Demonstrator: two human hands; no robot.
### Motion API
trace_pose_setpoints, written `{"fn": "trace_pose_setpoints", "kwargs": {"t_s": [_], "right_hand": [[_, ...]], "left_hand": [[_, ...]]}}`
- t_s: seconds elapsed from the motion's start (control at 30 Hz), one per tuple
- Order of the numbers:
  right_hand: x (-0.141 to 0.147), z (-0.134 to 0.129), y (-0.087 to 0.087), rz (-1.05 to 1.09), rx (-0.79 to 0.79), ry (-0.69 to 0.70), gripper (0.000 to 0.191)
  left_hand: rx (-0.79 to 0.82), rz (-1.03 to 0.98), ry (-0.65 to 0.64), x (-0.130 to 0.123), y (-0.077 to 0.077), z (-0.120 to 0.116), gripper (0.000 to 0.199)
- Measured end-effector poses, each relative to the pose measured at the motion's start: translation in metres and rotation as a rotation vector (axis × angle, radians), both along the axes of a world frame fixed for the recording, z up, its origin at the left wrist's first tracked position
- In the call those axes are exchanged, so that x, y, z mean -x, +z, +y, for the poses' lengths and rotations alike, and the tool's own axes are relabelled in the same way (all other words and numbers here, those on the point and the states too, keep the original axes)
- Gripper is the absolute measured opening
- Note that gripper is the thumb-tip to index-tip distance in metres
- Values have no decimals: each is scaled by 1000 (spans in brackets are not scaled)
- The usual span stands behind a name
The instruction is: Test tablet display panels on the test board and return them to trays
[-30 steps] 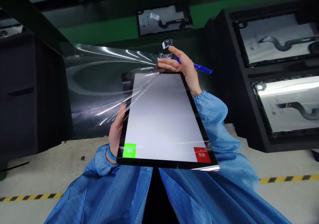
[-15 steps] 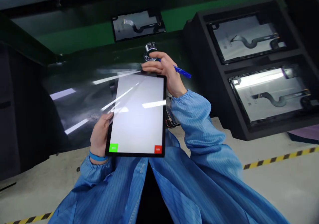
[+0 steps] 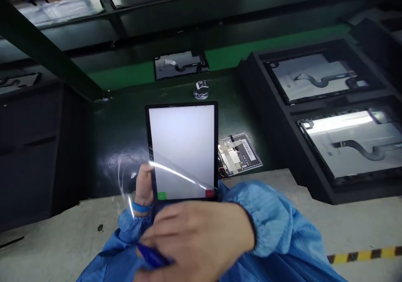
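Observation:
My left hand (image 3: 144, 185) is closed on the left edge of a tablet screen (image 3: 184, 148), tilted up and lit white, with a green and a red square at its lower corners. Low and close to the camera, my right hand (image 3: 201, 232) is blurred, its fingers curled round a blue pen (image 3: 153, 255). A clear plastic film (image 3: 177, 175) curves across the screen's lower part. Its near end is lost around my right hand, so whether the fingers grip it is hidden. A circuit board assembly (image 3: 240, 154) lies just right of the screen.
A dark foam holder (image 3: 279, 114) at the right bears two display panels (image 3: 314, 77). Another panel (image 3: 180, 64) lies at the back on the green strip. A shiny metal ring-like piece (image 3: 201, 89) stands behind the screen. At left is a dark box (image 3: 28, 148).
My right hand has come from the screen's top edge down toward my body. The clear film has swept off most of the screen. The view has tipped upward.

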State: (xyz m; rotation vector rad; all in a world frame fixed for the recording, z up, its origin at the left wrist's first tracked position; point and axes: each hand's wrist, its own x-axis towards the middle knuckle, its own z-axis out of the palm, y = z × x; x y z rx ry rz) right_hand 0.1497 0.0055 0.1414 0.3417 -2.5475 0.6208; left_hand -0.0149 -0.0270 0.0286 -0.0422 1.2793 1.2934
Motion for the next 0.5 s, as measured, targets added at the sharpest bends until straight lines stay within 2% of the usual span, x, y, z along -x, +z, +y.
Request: {"fn": "trace_pose_setpoints", "kwargs": {"t_s": [0.07,0.13,0.27,0.4,0.5], "right_hand": [[-1,-10,-8,-10,117,133,26],[-4,-12,-12,-18,232,207,30],[-7,-15,-17,-12,316,225,31],[-3,-25,-22,2,286,276,26],[-8,-19,-19,55,229,244,27]], "left_hand": [[0,-14,49,-1,5,1,19],[0,-12,105,-2,11,3,13],[12,-24,143,-5,20,8,9],[-5,26,49,-5,21,9,7],[-60,257,-98,-4,19,7,18]]}}
